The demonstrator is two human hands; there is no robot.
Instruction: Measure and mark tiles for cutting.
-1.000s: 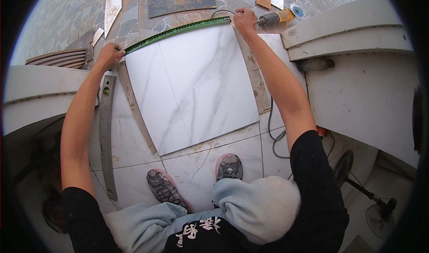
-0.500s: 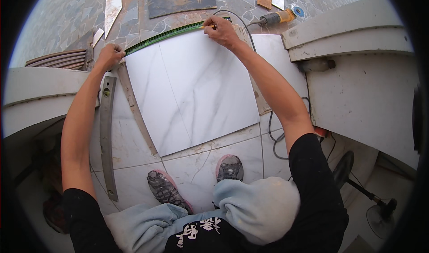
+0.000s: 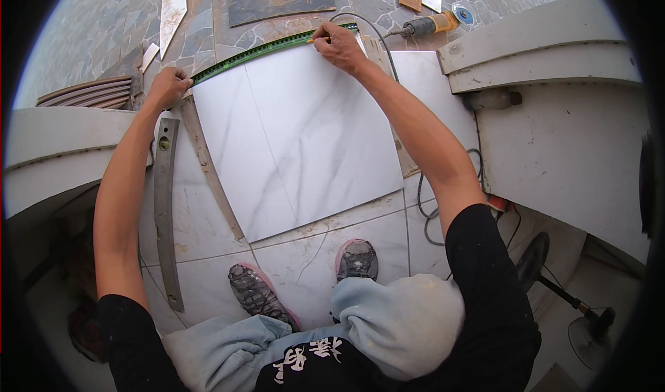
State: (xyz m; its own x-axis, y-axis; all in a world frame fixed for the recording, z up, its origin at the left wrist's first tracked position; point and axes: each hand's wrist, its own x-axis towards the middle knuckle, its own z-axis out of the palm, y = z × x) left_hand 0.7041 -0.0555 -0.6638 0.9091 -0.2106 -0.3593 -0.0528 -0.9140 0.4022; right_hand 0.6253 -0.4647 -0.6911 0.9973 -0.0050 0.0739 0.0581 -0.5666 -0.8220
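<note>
A large white marble-look tile lies in front of my feet, with a thin dark line running from its far edge toward me. Along that far edge stretches a green slotted strip. My left hand is closed, pinching the strip's left end at the tile's far left corner. Toward the strip's right end, my right hand is closed round a thin yellow pencil, most of it hidden by the fingers. The pencil's visible end is against the strip's near side.
A grey spirit level lies left of the tile. A yellow angle grinder with a cord rests at the far right. Beyond the strip is a dark board. White ledges flank both sides; a fan stands lower right.
My right hand has slid slightly left along the strip with the pencil. The left hand stays on the strip's left end, and the tile has not moved.
</note>
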